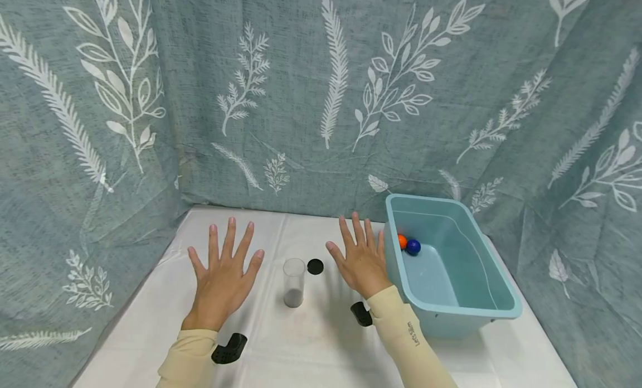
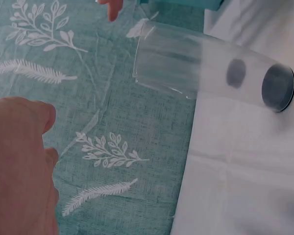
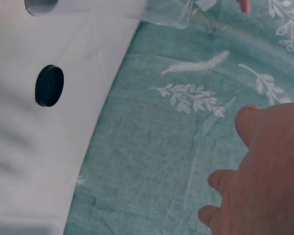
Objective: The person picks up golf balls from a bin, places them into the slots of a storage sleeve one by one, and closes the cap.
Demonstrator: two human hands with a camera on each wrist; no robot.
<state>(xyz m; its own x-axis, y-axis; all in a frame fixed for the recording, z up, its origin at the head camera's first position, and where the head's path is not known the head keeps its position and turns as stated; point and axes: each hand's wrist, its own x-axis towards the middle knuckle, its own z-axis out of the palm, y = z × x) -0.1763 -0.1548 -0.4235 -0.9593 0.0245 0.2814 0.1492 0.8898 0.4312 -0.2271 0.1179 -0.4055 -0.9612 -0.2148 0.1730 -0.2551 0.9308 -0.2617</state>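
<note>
Both hands are held over the white table with fingers spread and nothing in them. The left hand (image 1: 220, 287) is left of a clear, open-topped cylinder (image 1: 293, 282) with a dark base, which stands upright. Just right of the cylinder's rim in the head view, a round black lid (image 1: 315, 266) lies flat on the cloth. My right hand (image 1: 362, 260) is to the right of the lid, close by the blue bin's left wall. In the left wrist view the cylinder (image 2: 171, 61) shows beyond the left hand (image 2: 19, 166); the right wrist view shows the black lid (image 3: 49, 85).
A light blue plastic bin (image 1: 446, 308) stands at the right of the table (image 1: 281, 360). Inside it, an orange ball (image 1: 402, 241) and a dark blue ball (image 1: 413, 247) rest near the far left corner. A green leaf-patterned curtain (image 1: 296, 98) hangs behind and at both sides.
</note>
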